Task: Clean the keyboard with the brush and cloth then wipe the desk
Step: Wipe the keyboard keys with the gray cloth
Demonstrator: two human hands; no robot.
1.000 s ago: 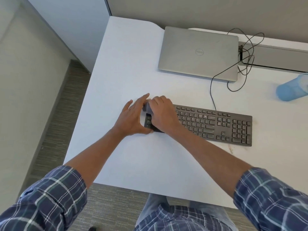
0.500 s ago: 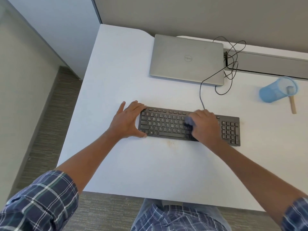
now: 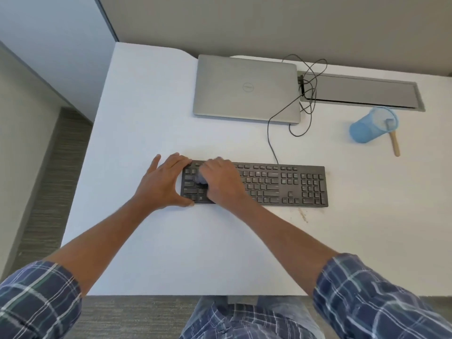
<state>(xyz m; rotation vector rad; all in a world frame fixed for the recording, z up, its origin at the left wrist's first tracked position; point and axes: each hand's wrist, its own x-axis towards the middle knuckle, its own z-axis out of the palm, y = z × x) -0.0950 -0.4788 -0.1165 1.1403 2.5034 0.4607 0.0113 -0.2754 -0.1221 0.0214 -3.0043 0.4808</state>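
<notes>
- The left hand [image 3: 162, 183] lies flat at the left end of the keyboard [image 3: 281, 185], with straight fingers on its far corner and the thumb at its near corner
- The right hand [image 3: 221, 182] is curled around a small grey-blue cloth [image 3: 200, 178] and presses it on the left keys
- The keyboard lies on the white desk [image 3: 195, 253]
- The brush [image 3: 395, 143] stands in a tilted blue cup [image 3: 369, 129], far right
- A closed laptop [image 3: 247, 89] lies behind the keyboard
</notes>
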